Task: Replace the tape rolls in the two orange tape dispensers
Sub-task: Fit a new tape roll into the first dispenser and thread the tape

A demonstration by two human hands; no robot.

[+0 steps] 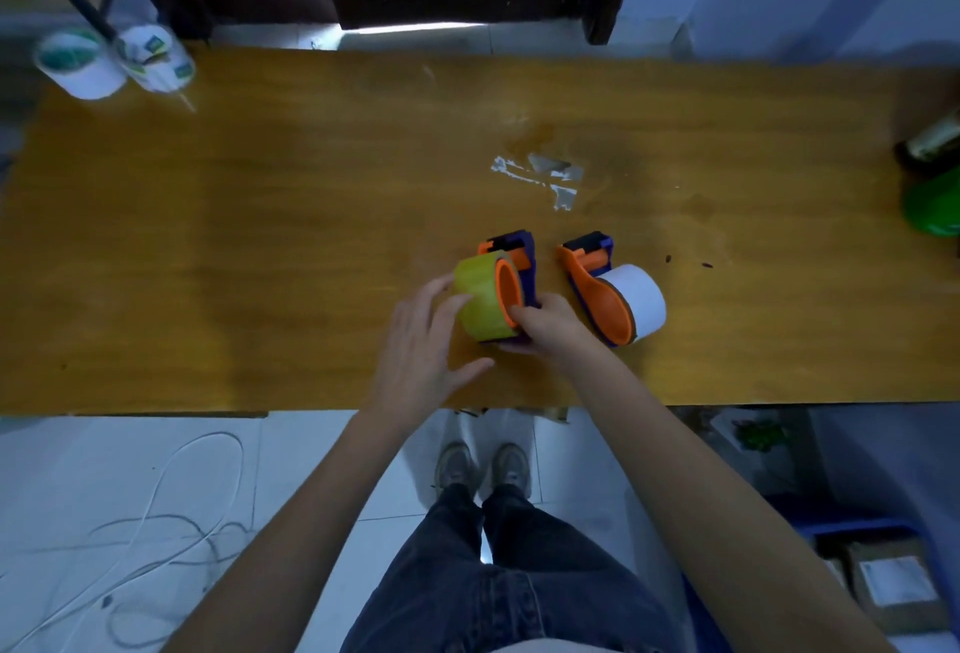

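From the head view, the left hand (421, 340) lies with fingers spread against the yellowish tape roll (480, 301) on the left orange dispenser (511, 283), whose base the right hand (545, 327) grips, beside the white-rolled second dispenser (608, 289) on the surface (260, 237); no readable writing.

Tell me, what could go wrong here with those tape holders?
The left hand only rests spread fingers on the yellow tape roll, so it might slip off its orange dispenser. The right hand grips that dispenser low at its near end, so it may tip. The second dispenser with the white roll lies close and could get knocked.
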